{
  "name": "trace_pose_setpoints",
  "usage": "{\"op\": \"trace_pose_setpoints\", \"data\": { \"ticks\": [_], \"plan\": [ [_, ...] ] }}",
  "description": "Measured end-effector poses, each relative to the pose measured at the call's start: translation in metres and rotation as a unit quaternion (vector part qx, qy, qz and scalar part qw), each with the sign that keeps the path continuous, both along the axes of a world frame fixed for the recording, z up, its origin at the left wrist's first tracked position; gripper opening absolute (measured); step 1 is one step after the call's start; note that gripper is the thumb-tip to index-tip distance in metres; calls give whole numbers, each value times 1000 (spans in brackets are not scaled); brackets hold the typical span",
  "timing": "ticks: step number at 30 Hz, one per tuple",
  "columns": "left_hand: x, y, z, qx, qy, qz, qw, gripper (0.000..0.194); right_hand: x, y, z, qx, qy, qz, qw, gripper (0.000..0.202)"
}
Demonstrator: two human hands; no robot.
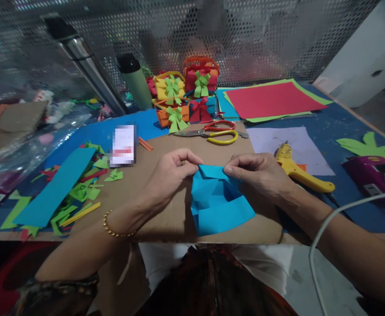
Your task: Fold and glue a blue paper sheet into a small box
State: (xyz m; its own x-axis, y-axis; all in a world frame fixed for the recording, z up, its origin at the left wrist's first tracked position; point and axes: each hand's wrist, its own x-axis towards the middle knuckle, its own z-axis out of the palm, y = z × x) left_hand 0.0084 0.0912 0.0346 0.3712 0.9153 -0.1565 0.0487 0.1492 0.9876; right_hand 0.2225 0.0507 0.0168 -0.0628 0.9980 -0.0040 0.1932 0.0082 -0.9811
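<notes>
A blue folded paper box (223, 215), open at the top, rests over the brown cardboard sheet (166, 219) in front of me. My left hand (179, 169) pinches the left end of its far upper flap between thumb and fingers. Toward the right end of that same flap, my right hand (250, 171) grips the paper between thumb and forefinger. Creases run across the inside of the box. Scissors (221, 132) with red and yellow handles lie just beyond my hands, and a yellow glue gun (297, 169) is beside my right wrist.
Small paper bags (172, 116) with bows stand at the back. Coloured sheets (274, 101) are stacked behind on the right. Green scraps and a blue strip (57, 184) lie left. A steel flask (90, 66) and a green bottle (134, 81) stand behind. A pale cable (320, 232) arches by my right forearm.
</notes>
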Motion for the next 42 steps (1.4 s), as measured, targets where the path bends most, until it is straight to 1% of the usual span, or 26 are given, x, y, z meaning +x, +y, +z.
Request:
{"op": "trace_pose_setpoints", "data": {
  "ticks": [6, 10, 14, 18, 22, 27, 30, 33, 38, 42],
  "plan": [
    [1, 1, 0, -44, -15, -14, 999, 18, 1, -1, 0, 26, -31, 1, 999, 49],
    [1, 0, -4, -2, -19, -7, 1000, 28, 0, -1, 3, 27, -29, 11, 999, 46],
    [1, 0, -7, 29, -1, -13, 999, 25, 0, 0, 2, 22, -21, 18, 999, 42],
    [1, 1, -4, 47, 34, -16, 998, 22, 0, 0, 0, 19, -26, 19, 999, 44],
    [1, 0, -1, 65, 50, -15, 997, 20, 0, 0, 0, 10, -28, 22, 999, 44],
    [1, 0, -4, 86, 72, -21, 993, 28, 0, 0, -2, 15, -20, 13, 1000, 44],
    [1, 0, -7, 79, 68, -59, 993, 35, -2, -1, 0, 24, -27, 16, 999, 42],
    [1, -3, -7, 57, 67, -91, 992, 37, -6, -4, 4, 19, -30, 36, 999, 42],
    [2, -6, -4, 60, 100, -84, 990, 32, -8, -5, 2, 5, -33, 54, 998, 45],
    [3, -4, -5, 76, 133, -78, 985, 28, -7, -6, -2, 32, -89, 67, 993, 41]
  ]
}}
